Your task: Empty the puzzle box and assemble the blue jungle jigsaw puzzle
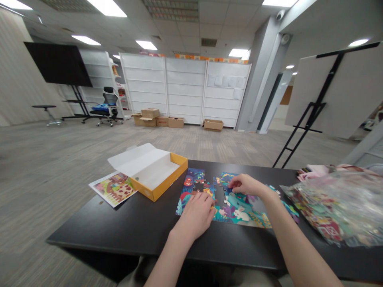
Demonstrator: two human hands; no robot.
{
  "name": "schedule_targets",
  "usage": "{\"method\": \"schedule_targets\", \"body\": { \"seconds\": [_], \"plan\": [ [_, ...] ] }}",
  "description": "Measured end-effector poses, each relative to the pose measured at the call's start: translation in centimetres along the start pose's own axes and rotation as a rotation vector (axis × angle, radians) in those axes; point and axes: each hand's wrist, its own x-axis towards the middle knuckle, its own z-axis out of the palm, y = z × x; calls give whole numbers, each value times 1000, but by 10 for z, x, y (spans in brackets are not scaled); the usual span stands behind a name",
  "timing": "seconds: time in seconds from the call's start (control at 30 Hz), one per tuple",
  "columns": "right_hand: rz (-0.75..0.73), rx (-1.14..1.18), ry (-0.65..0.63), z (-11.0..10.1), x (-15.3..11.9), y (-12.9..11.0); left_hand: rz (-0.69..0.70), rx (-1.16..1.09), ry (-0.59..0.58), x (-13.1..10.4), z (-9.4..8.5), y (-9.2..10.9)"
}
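A colourful jigsaw puzzle (239,213) lies partly assembled on the black table, with gaps where the dark tabletop shows through. A white rabbit and purple plants are visible on its lower part. My left hand (199,209) rests palm down on the puzzle's left section, its fingers laid over the pieces. Over the upper middle, my right hand (247,185) has thumb and fingers brought together at a dark blue puzzle piece (235,190), partly hidden by the fingers. Loose pieces lie to the right of the puzzle, partly behind my right forearm.
An open yellow box (167,184) with a white inside stands left of the puzzle, beside a printed picture sheet (115,189). A clear plastic bag (338,203) of colourful pieces covers the table's right side. Cardboard boxes (149,117) and white shelving (185,87) stand beyond the table.
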Motion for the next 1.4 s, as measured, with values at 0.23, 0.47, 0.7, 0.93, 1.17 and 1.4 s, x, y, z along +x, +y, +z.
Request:
{"method": "schedule_targets", "body": {
  "seconds": [0.23, 0.47, 0.7, 0.93, 1.17, 1.4],
  "plan": [
    [-9, -49, 46, -5, -3, -3, 3, -2, 1, 1, 0, 1],
    [21, -86, 48, -4, -2, -2, 12, -5, 11, -1, 3, -2],
    [1, -77, 10, -1, -1, 0, 4, 17, 18, -2, 5, 0],
    [-29, -153, 45, 3, 1, 3, 3, 27, 14, -3, 4, 2],
    [-3, -184, 33, 2, -2, -1, -1, 31, -3, -3, 1, 4],
    [5, -199, 32, 2, -5, -9, -1, 28, 9, -3, 4, 4]
  ]
}}
